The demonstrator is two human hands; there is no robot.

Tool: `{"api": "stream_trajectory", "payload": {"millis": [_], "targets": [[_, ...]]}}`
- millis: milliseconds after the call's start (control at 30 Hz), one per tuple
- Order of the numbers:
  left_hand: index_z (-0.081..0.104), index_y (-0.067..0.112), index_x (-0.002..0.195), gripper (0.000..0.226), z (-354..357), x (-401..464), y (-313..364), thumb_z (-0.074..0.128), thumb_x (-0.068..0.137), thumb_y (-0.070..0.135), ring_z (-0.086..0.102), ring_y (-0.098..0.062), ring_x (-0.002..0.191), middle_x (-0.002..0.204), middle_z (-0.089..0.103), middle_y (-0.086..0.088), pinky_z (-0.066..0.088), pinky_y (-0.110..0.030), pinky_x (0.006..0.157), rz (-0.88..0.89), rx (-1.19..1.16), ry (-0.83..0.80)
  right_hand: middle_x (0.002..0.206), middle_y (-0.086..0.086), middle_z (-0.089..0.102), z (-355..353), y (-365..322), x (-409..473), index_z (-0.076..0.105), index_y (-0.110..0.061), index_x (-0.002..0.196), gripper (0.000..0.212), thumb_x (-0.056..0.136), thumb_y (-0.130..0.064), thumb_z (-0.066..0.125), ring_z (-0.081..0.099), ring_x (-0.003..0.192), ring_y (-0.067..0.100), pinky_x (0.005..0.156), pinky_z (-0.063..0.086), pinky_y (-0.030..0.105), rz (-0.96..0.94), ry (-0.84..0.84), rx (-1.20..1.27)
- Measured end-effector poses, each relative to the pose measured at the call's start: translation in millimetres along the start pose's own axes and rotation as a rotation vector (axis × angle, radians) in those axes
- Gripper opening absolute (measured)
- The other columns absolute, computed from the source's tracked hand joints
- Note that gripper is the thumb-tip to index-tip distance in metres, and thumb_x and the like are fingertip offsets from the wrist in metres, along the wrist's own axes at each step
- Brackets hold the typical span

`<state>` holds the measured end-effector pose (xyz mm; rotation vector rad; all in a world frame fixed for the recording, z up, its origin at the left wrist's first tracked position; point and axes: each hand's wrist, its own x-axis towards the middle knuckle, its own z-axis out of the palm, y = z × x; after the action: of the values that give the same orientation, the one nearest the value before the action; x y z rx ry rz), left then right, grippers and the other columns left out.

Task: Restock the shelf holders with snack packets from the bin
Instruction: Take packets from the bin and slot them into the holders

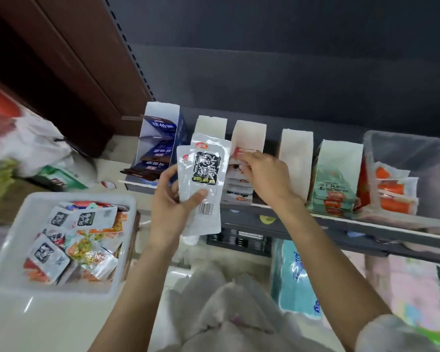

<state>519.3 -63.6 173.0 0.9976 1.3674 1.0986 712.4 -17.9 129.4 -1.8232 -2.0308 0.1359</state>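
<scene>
A: What's in your left hand [174, 204]?
B: Silver packets [204, 184], black label and barcode, writing unreadable, gripped before the shelf holders [249, 138].
A: Your right hand [264, 174]?
B: Pinching one packet [240, 152] into a holder; bin [15, 245] left.

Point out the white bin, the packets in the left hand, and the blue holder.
white bin [15, 240]: head view, left wall.
silver packets [206, 168]: head view, black label.
blue holder [180, 125]: head view, right side panel.

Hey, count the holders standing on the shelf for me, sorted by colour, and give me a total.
Blue cardboard holder: 1
White holders: 3
Pale green holder: 1
Clear plastic holder: 1
Total: 6
</scene>
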Motion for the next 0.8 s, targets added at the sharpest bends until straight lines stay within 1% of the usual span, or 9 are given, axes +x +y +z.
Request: {"api": "stream_trajectory", "payload": {"millis": [67,100,167,300,467,567,633,733,800], "targets": [[0.052,0.015,0.117,0.054,3,2,-1,0.075,0.073,-0.005,0.07,-0.018,0.089,0.106,0.071,-0.006,0.056,-0.029,0.071,0.03,0.042,0.032,0.12,-0.002,0.064,-12,-3,-7,0.062,-0.02,0.121,0.027,0.094,-0.023,0.056,0.06,0.105,0.018,0.083,0.049,0.033,0.072,-0.063,0.195],[0.053,0.015,0.115,0.052,5,3,-2,0.075,0.072,-0.005,0.07,-0.018,0.089,0.104,0.071,-0.006,0.056,-0.027,0.07,0.045,0.056,0.049,0.119,-0.004,0.064,-20,-8,-11,0.061,-0.02,0.121,0.028,0.095,-0.026,0.055,0.06,0.104,0.014,0.087,0.051,0.034,0.13,-0.029,0.336],[0.057,0.018,0.107,0.046,12,6,-2,0.076,0.072,-0.004,0.069,-0.015,0.087,0.099,0.072,0.0,0.054,-0.024,0.068,0.084,0.097,0.081,0.109,-0.01,0.065,-39,-25,-17,0.061,-0.02,0.121,0.029,0.093,-0.03,0.057,0.061,0.094,0.004,0.087,0.053,0.035,0.256,0.034,0.66],[0.062,0.02,0.107,0.039,28,8,3,0.073,0.077,-0.002,0.065,-0.001,0.089,0.097,0.068,0.014,0.053,-0.02,0.08,0.359,0.34,0.049,0.125,-0.008,0.059,-61,-55,-11,0.042,-0.028,0.137,0.059,0.085,-0.05,0.06,0.06,0.098,0.0,0.09,0.053,0.038,0.398,-0.173,0.951],[0.065,0.012,0.116,0.056,36,24,7,0.06,0.066,-0.015,0.056,-0.012,0.11,0.118,0.061,0.004,0.039,-0.016,0.099,0.821,0.66,-0.045,0.105,0.001,0.067,-73,-58,4,0.055,-0.019,0.118,0.03,0.089,-0.02,0.064,0.064,0.095,0.01,0.084,0.054,0.031,0.472,-0.08,1.38],[0.063,0.02,0.121,0.044,36,35,11,0.067,0.077,0.015,0.049,-0.015,0.12,0.131,0.055,0.003,0.032,-0.037,0.107,0.947,0.74,-0.188,0.101,0.001,0.07,-70,-47,11,0.061,-0.018,0.114,0.027,0.093,-0.004,0.054,0.064,0.093,0.013,0.082,0.05,0.031,0.462,0.098,1.396],[0.065,0.027,0.116,0.034,32,43,18,0.065,0.083,0.036,0.046,-0.01,0.124,0.132,0.053,0.008,0.033,-0.039,0.107,0.844,0.602,-0.256,0.101,-0.003,0.071,-71,-42,17,0.061,-0.023,0.115,0.031,0.094,-0.002,0.052,0.066,0.092,0.011,0.078,0.053,0.026,0.442,0.091,1.371],[0.06,0.028,0.116,0.038,18,65,37,0.066,0.081,0.039,0.052,-0.011,0.121,0.127,0.057,0.007,0.043,-0.033,0.102,0.52,0.247,-0.228,0.095,-0.012,0.071,-74,-42,27,0.057,-0.032,0.113,0.033,0.095,-0.006,0.053,0.068,0.086,0.004,0.067,0.054,0.021,0.425,0.011,1.301],[0.056,0.027,0.121,0.043,9,85,50,0.069,0.08,0.035,0.059,-0.009,0.113,0.122,0.062,0.007,0.05,-0.03,0.09,0.29,0.126,-0.335,0.096,-0.014,0.07,-72,-45,32,0.055,-0.033,0.116,0.031,0.096,-0.009,0.053,0.068,0.085,0.002,0.066,0.053,0.02,0.381,-0.047,1.236]]}}
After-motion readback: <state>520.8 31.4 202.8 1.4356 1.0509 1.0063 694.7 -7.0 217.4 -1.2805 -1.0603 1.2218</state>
